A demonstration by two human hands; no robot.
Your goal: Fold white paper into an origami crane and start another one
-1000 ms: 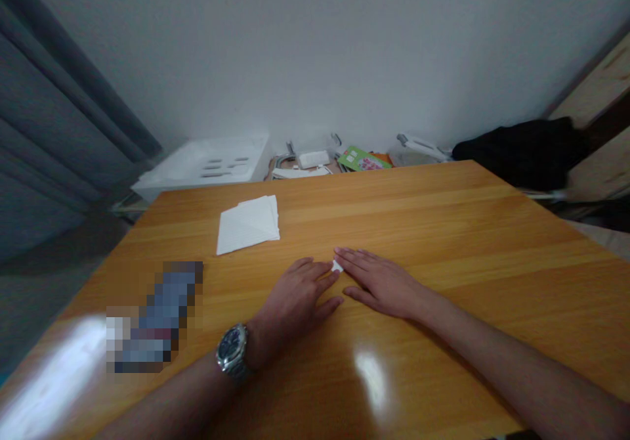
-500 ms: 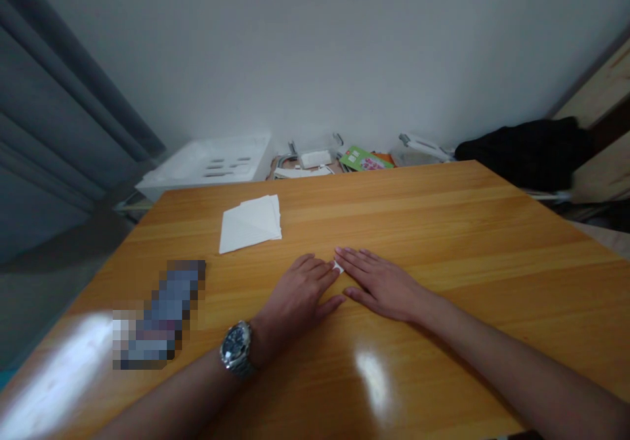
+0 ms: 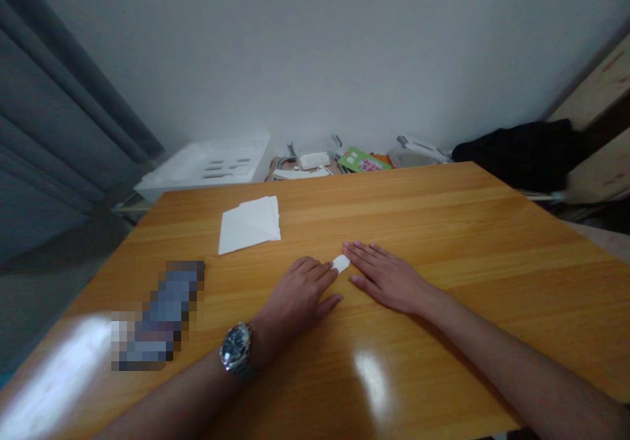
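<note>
Both my hands lie flat, palms down, on the wooden table (image 3: 467,230). My left hand (image 3: 295,295), with a wristwatch (image 3: 235,351) on its wrist, has its fingers stretched out and its fingertips on a small folded white paper (image 3: 340,263). My right hand (image 3: 388,277) lies just to the right of that paper, fingers straight and together, apart from the left hand by a narrow gap. A small stack of white paper sheets (image 3: 249,224) lies farther back on the left.
A blurred-out object (image 3: 157,315) lies on the table's left side. Behind the far edge are a white tray-like box (image 3: 207,164), cables with a white adapter (image 3: 313,160), a green booklet (image 3: 361,159) and a black cloth (image 3: 522,151). Grey curtain on the left.
My right hand has slid a little to the right, away from the left hand, so more of the small folded paper shows between them. The left hand has barely moved.
</note>
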